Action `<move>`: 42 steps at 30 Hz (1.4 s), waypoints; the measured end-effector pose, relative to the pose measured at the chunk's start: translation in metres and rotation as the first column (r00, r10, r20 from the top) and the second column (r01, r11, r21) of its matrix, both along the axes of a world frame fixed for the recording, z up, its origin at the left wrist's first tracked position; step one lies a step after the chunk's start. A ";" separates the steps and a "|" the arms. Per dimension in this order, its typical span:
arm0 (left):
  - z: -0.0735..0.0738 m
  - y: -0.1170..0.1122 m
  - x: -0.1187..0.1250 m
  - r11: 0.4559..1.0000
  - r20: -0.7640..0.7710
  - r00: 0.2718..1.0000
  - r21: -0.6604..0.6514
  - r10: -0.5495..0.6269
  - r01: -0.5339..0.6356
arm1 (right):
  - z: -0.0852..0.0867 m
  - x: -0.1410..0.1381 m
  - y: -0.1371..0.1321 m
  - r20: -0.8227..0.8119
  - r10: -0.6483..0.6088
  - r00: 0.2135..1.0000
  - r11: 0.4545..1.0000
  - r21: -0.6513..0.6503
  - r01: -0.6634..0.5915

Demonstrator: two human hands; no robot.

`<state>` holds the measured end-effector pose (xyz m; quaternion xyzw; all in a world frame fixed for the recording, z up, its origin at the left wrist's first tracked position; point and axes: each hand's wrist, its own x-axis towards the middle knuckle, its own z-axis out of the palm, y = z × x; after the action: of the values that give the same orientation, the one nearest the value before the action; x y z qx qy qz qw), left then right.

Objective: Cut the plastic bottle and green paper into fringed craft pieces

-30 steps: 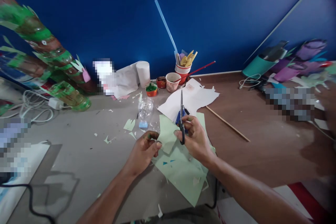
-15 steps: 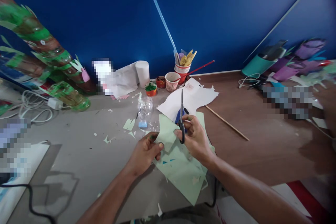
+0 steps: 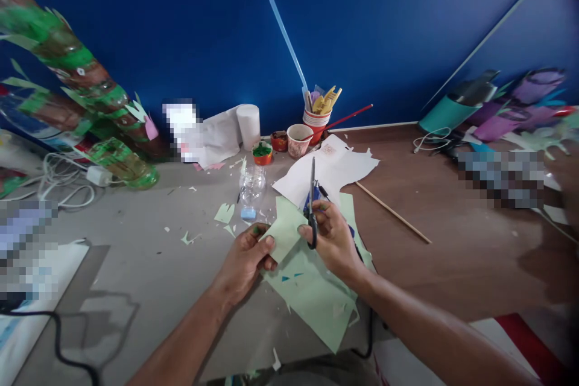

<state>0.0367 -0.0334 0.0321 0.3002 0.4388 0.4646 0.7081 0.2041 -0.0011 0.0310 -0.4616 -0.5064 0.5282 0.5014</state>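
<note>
1. Now my left hand (image 3: 244,259) pinches the lower left corner of the green paper piece (image 3: 283,229), thumb on top and fingers curled beneath. Half a second ago the thumb sat lower on that edge.
2. The green paper piece has turned since then. It stood nearly upright, and now it leans to the right, with its upper edge toward the blades. It is held between my two hands, above the larger green sheet (image 3: 316,301) that lies flat under both wrists.
3. My right hand (image 3: 332,241) is clenched through the handles of the scissors (image 3: 312,193), as before. The blades are together and point straight away from me, touching the right edge of the piece.
4. Beyond my left hand a clear plastic bottle (image 3: 252,187) lies on its side. I cannot tell what is in it. A blue cap (image 3: 246,213) sits just beside it.
5. Further off is a small orange pot (image 3: 262,155) with something green in it, and next to it a dark red pot (image 3: 279,142) whose contents are too small to tell.
6. Beyond my right hand a paper cup (image 3: 299,140) stands open. I cannot make out what is inside.
7. Behind that, a striped cup (image 3: 316,119) holds yellow tools and a long blue strip.
8. Well to the right of my right hand a teal cup (image 3: 446,113) lies tipped over.
</note>
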 end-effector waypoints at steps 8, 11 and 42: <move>-0.003 0.000 -0.001 0.999 -0.089 0.996 0.031 0.028 -0.025 | 0.001 0.004 -0.003 -0.041 0.099 0.994 0.994 0.055 -0.097; 0.002 0.002 -0.004 0.993 -0.090 0.990 0.043 0.109 -0.105 | 0.002 0.007 -0.005 -0.042 0.202 0.978 0.978 0.069 -0.199; 0.003 0.007 -0.009 0.962 -0.125 0.955 0.067 0.270 -0.263 | 0.010 0.010 -0.012 0.505 0.295 0.811 0.859 0.233 -0.457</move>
<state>0.0276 -0.0266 0.0347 0.2861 0.5097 0.5455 0.6006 0.2137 -0.0130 0.0406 -0.3657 -0.7751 0.3992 0.3256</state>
